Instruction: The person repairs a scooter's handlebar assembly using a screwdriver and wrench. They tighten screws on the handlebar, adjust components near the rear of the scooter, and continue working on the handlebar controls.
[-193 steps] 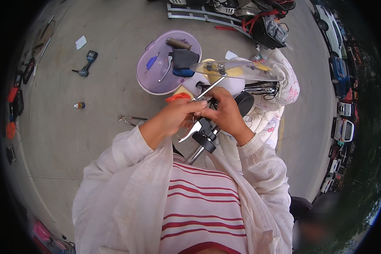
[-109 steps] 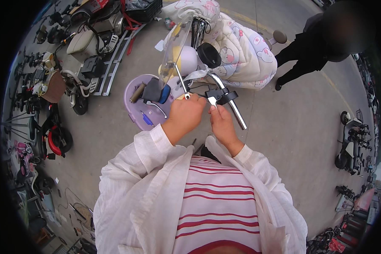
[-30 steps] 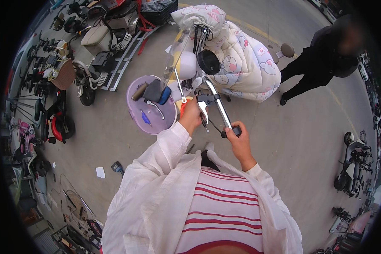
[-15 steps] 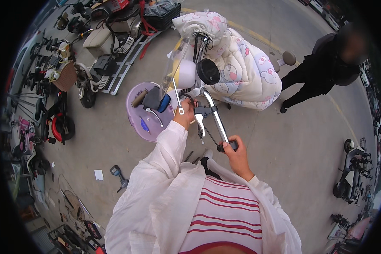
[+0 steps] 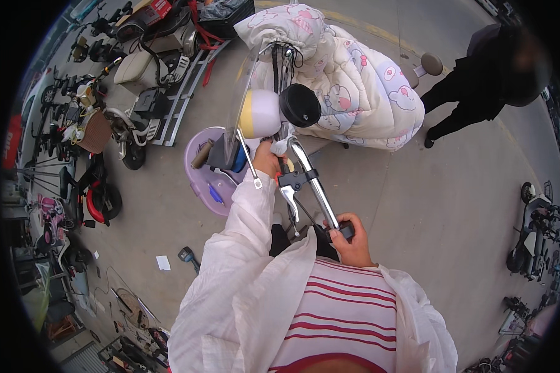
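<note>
A scooter stands before me, with a bare chrome handlebar point(image 5: 316, 193) pointing toward my body. My right hand point(image 5: 354, 241) is closed round a black block-shaped fitting point(image 5: 340, 231) at the bar's near end, thumb on top. Halfway along the bar sits a black clamp with a silver brake lever point(image 5: 288, 198). My left hand point(image 5: 266, 161) reaches in under the scooter's front beside the bar's bend; its fingers curl in and are largely hidden, so what they grip cannot be made out. Above it are a white-and-yellow rounded cover point(image 5: 259, 114) and a black round part point(image 5: 300, 105).
A cartoon-print quilted cover point(image 5: 367, 93) drapes the scooter. A purple tub point(image 5: 196, 183) with loose parts stands at left, a cordless power tool point(image 5: 188, 256) and paper point(image 5: 163, 262) nearer. A person in black point(image 5: 473, 87) stands at right. Parked scooters point(image 5: 102, 196) line the left.
My left hand has slid a little upward, deeper under the scooter's front. My right hand stays on the black fitting, which sits slightly lower and further right in view.
</note>
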The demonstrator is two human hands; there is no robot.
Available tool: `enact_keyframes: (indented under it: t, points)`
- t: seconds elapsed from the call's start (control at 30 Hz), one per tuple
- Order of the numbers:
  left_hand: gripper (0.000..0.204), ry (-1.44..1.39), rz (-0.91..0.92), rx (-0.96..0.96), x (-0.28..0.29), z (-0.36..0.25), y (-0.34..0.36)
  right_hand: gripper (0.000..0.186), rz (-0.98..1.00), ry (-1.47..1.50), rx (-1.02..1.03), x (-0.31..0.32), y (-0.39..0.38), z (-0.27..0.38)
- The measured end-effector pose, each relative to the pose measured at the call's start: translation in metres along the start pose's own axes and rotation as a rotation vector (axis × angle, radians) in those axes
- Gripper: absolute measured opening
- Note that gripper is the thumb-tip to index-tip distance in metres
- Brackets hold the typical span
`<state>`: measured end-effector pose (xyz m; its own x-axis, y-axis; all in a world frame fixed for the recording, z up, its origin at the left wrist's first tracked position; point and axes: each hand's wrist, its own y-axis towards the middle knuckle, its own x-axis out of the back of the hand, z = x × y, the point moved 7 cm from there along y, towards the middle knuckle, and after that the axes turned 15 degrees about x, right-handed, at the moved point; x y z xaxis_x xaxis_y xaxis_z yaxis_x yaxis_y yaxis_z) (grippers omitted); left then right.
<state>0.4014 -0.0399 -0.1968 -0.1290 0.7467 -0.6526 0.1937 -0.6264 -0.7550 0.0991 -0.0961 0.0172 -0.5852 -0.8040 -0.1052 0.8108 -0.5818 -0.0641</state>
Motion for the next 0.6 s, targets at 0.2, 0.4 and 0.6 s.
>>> enact_keyframes:
  t: [0.2,0.4,0.6]
  points:
    - [0.022,-0.125,-0.074,0.100,0.020,0.022,-0.003,0.033,-0.106,0.152,0.086,-0.018,0.008,0.004]
    - [0.021,-0.031,-0.012,0.190,-0.022,0.046,-0.043,0.040,-0.203,0.134,0.164,-0.020,0.003,0.006]
    - [0.023,0.378,-0.039,0.147,-0.049,0.061,-0.082,0.043,-0.325,-0.026,0.195,-0.009,-0.020,0.005]
